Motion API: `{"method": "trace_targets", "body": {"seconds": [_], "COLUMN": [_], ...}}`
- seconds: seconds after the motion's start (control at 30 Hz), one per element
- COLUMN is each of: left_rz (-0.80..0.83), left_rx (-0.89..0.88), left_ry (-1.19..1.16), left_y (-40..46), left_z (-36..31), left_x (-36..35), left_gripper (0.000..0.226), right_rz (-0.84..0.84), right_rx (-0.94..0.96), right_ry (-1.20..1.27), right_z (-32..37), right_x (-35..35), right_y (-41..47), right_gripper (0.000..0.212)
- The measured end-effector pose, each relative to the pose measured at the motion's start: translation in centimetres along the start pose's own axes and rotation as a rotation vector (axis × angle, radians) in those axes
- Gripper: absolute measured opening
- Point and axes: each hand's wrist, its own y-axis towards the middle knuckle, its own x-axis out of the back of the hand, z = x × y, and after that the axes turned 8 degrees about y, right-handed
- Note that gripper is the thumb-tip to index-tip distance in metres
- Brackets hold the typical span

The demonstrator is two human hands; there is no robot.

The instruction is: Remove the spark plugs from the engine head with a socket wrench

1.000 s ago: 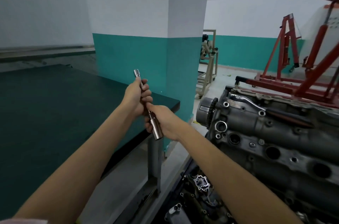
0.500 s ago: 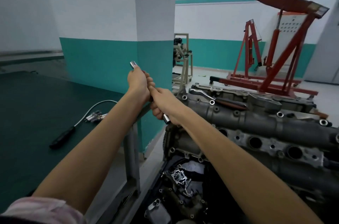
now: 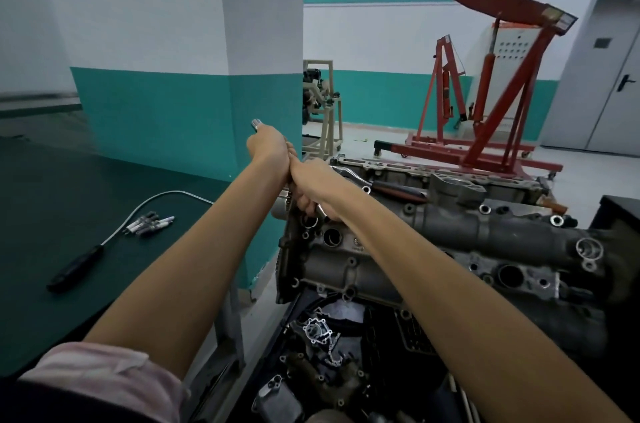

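Up front, our engine head (image 3: 433, 249) sits right of green bench (image 3: 52, 214), plug holes open along top. Our left hand (image 3: 272, 149) and right hand (image 3: 311, 187) both wrapped tight round socket wrench (image 3: 256, 124) above head's left end. Spark plugs (image 3: 149, 223) clustered mid-bench, beside black-handled tool (image 3: 74, 268).

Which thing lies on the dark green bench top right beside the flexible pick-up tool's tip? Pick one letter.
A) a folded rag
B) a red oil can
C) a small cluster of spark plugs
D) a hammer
C: a small cluster of spark plugs lies on the green bench top, right by the tip of the flexible pick-up tool, while both hands hold the socket extension above the engine.
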Motion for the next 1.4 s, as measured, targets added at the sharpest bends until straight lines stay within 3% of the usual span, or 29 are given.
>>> {"method": "trace_targets", "body": {"seconds": [0.13, 0.17, 0.2, 0.23, 0.3, 0.37, 0.4, 0.47, 0.53, 0.63, 0.73, 0.83, 0.97, 1.03, 1.1, 1.23, 1.3, 1.37, 1.4], "left_rz": [0.136, 0.166, 0.174, 0.161, 0.183, 0.401, 0.522, 0.679, 0.605, 0.447, 0.441, 0.521, 0.491, 0.432, 0.413, 0.504, 0.622, 0.677, 0.669], "left_rx": [0.015, -0.047, -0.175, -0.376, -0.931, -1.371, -1.478, -1.494, -1.464, -1.663, -1.795, -1.778, -1.847, -1.806, -1.588, -0.997, -0.575, -0.213, -0.119], "left_ry": [0.046, 0.183, 0.426, 0.716, 1.126, 1.357, 1.457, 1.550, 1.624, 1.753, 1.860, 1.882, 1.945, 1.963, 1.848, 1.465, 1.202, 0.855, 0.721], "left_y": [0.3, 0.3, 0.3, 0.3, 0.2, -0.6, -0.8, -1.0, -1.3, -0.9, -0.3, -0.4, 0.4, 1.2, 0.8, -1.2, -1.5, -1.8, -1.9], "left_z": [0.3, 0.4, 0.6, 1.1, 1.9, 2.1, 2.2, 2.0, 1.9, 2.0, 1.3, 1.2, -0.3, -1.1, -0.8, 0.2, 0.7, 1.4, 1.8], "left_x": [0.3, 0.7, 1.3, 2.2, 4.1, 4.9, 5.0, 5.0, 4.8, 4.8, 4.9, 4.8, 6.9, 7.8, 7.4, 4.5, 3.5, 2.5, 2.1], "left_gripper": [0.039, 0.030, 0.023, 0.034, 0.051, 0.042, 0.039, 0.038, 0.038, 0.042, 0.040, 0.036, 0.072, 0.079, 0.054, 0.020, 0.010, 0.015, 0.017], "right_rz": [0.058, 0.073, 0.079, 0.083, 0.098, 0.113, 0.122, 0.124, 0.127, 0.143, 0.083, 0.068, 0.102, 0.073, -0.024, -0.211, -0.236, -0.195, -0.179], "right_rx": [-0.020, -0.009, 0.004, 0.022, 0.096, 0.240, 0.319, 0.437, 0.529, 0.645, 0.777, 0.879, 0.829, 0.817, 0.746, 0.448, 0.263, 0.128, 0.080], "right_ry": [0.067, 0.063, 0.043, -0.009, -0.207, -0.520, -0.687, -0.946, -1.096, -1.236, -1.322, -1.375, -1.447, -1.415, -1.242, -1.316, -1.388, -1.373, -1.329], "right_z": [-0.7, -0.7, -0.6, -0.3, 0.5, 1.1, 1.2, 1.3, 1.1, 0.5, -0.3, -0.8, -1.7, -2.4, -2.5, -2.1, -2.2, -2.3, -2.3], "right_x": [1.1, 1.7, 2.5, 3.4, 4.9, 6.0, 6.4, 7.0, 7.6, 7.9, 7.9, 7.7, 10.1, 11.0, 11.0, 10.1, 10.2, 10.2, 10.1], "right_y": [-0.1, -0.1, -0.2, -0.3, -0.4, -0.5, -0.5, -0.6, -0.7, -1.0, -1.1, -0.8, -1.1, -1.2, -0.7, 1.0, 1.9, 2.8, 3.1], "right_gripper": [0.049, 0.046, 0.041, 0.036, 0.025, 0.020, 0.017, 0.011, 0.017, 0.022, 0.025, 0.027, 0.031, 0.031, 0.032, 0.041, 0.043, 0.039, 0.038]}}
